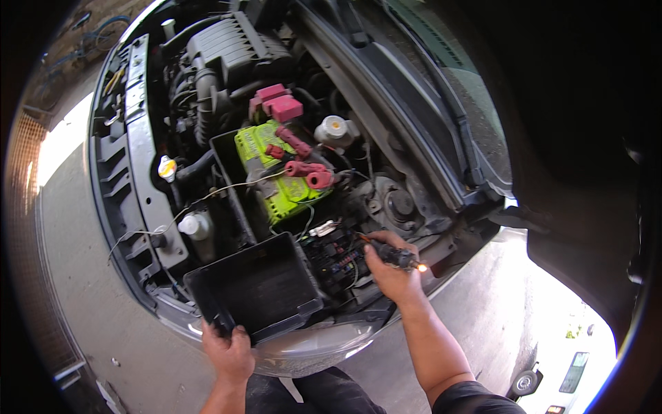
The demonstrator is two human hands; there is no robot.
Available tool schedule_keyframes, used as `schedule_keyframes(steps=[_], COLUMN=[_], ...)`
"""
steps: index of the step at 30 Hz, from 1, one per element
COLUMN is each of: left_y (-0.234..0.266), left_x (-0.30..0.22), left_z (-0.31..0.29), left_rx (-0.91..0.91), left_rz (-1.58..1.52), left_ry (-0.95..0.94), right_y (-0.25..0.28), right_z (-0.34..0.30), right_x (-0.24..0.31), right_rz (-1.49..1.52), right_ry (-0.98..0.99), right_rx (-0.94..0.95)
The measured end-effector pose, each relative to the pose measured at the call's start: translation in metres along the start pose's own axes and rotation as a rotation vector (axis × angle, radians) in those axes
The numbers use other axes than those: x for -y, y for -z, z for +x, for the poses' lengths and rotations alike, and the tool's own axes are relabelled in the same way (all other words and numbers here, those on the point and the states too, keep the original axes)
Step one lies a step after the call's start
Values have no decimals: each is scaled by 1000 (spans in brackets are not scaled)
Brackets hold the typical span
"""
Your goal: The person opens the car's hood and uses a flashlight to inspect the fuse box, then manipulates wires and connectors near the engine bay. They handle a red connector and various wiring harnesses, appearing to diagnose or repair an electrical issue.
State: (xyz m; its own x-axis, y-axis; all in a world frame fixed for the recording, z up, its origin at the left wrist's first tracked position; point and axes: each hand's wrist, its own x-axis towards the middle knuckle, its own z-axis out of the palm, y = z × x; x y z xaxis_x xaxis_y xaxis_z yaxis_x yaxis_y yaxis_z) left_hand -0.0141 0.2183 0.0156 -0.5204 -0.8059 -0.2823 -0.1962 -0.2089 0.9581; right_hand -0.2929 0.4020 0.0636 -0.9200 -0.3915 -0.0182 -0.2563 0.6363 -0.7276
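Note:
My left hand [229,350] grips the near-left corner of a black plastic fuse box cover [252,286], its hollow side facing up. The cover lies tilted over the front corner of the engine bay, beside the uncovered fuse box [338,259] with its small coloured fuses. Over the right side of that box, my right hand [392,276] is closed round a dark test light [394,257]. A lamp glows orange at its right end. The other end points into the fuse box, and whether its tip touches anything is too small to tell.
A yellow-green car battery [276,196] sits behind the fuse box, with red terminal covers [303,169] and a pale loose wire [227,186] across it. White-capped reservoirs [196,224] and the engine cover [234,52] surround it. The headlight [310,345] lies below the black cover.

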Motion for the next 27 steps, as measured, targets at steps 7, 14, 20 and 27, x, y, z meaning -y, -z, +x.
schedule_keyframes(steps=[7, 14, 20, 27], left_y=[-3, -2, -4, -3], left_x=[-15, -12, -21, -21], left_z=[3, 2, 5, 8], left_rx=[45, 63, 71, 75], left_rz=[-30, -57, -45, -67], left_ry=[20, 49, 61, 77], right_y=[-2, -1, -2, -1], right_z=[-2, -1, -1, 0], right_x=[-3, -5, -10, -5], right_rz=[-3, -12, -6, -31], right_ry=[13, 61, 48, 45], right_rx=[-12, -30, -15, -9])
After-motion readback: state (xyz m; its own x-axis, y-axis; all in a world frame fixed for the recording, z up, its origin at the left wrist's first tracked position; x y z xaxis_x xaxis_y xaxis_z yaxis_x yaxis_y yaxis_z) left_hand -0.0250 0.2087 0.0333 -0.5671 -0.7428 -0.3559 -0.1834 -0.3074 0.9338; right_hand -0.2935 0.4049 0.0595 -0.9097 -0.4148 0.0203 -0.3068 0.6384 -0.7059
